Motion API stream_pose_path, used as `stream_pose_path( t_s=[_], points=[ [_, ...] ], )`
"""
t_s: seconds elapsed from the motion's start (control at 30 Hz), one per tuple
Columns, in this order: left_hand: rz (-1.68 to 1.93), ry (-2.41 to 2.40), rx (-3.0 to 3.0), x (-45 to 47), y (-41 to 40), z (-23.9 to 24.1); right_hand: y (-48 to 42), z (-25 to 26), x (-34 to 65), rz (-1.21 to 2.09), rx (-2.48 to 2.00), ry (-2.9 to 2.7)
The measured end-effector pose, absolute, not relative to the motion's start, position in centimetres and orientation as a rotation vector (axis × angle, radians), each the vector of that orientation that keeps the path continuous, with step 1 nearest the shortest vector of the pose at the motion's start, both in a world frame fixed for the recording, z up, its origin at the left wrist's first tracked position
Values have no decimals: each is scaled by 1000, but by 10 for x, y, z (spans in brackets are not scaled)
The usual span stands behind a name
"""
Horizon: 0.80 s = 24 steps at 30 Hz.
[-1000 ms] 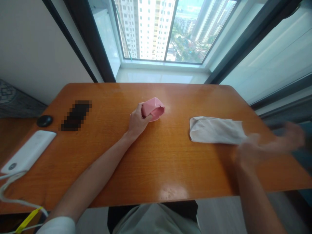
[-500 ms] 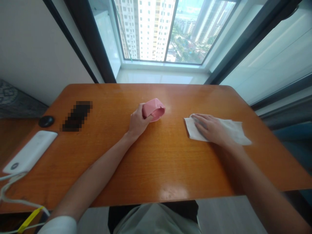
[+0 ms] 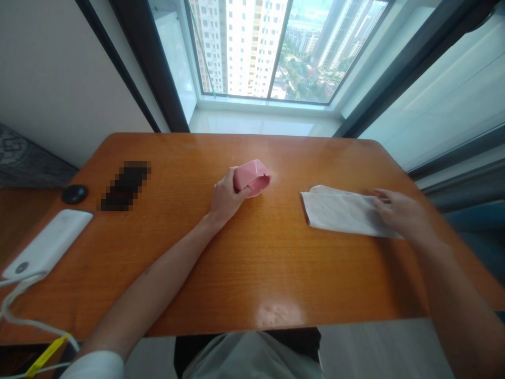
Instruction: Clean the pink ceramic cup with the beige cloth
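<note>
My left hand (image 3: 225,199) is closed around a pink faceted cup (image 3: 250,172) near the middle of the wooden table (image 3: 244,273). The cup lies tilted, its hollow mouth turned to the right and toward me. On the right lies a white cloth (image 3: 339,211), spread flat in a long folded strip. My right hand (image 3: 400,213) is over the cloth's right end, with loosely bent fingers that look apart and slightly blurred. That hand covers part of the cloth's end, so contact there is hard to judge.
At the left stand a round black object (image 3: 74,194), a white power-bank-like device (image 3: 49,243) and a pixelated dark item (image 3: 125,187). White cables (image 3: 29,323) with a yellow tag (image 3: 48,355) run along the left edge. A window (image 3: 272,52) lies beyond the table.
My right hand has slid rightward from the cloth's left-middle part to its right end, uncovering the cloth's left and middle. My left hand and the pink cup are nearly still.
</note>
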State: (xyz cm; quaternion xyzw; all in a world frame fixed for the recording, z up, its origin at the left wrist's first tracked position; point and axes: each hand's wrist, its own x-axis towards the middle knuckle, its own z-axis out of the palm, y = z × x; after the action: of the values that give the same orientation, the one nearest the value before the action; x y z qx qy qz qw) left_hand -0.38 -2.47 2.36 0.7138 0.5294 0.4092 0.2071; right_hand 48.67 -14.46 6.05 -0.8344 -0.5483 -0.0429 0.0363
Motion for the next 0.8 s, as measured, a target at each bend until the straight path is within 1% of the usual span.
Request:
stream_pose_path(
  t_s=[0.07, 0.17, 0.3, 0.4, 0.5, 0.57, 0.67, 0.8],
  points=[
    [1141, 1472, 1987, -4, -25, 24, -149, 57, 497, -44, -2557, -1617],
    [1147, 1468, 1990, -4, -24, 24, -153, 54, 491, 3, -2424, -1560],
    [1157, 1468, 1989, -6, -23, 22, -158, 64, 479, 58, -2374, -1433],
    [1161, 1471, 1993, -6, -22, 20, -161, 71, 487, 101, -2373, -1171],
    [1167, 1471, 1997, -6, -22, 20, -164, 66, 501, -23, -2500, -956],
    [1167, 1472, 1995, -6, -22, 20, -167, 56, 508, -142, -2553, -1095],
    [1154, 1479, 1992, -6, -23, 22, -174, 40, 514, -332, -2512, -1442],
    [1138, 1486, 1991, -6, -24, 24, -182, 34, 515, -507, -2531, -1440]
  ],
)
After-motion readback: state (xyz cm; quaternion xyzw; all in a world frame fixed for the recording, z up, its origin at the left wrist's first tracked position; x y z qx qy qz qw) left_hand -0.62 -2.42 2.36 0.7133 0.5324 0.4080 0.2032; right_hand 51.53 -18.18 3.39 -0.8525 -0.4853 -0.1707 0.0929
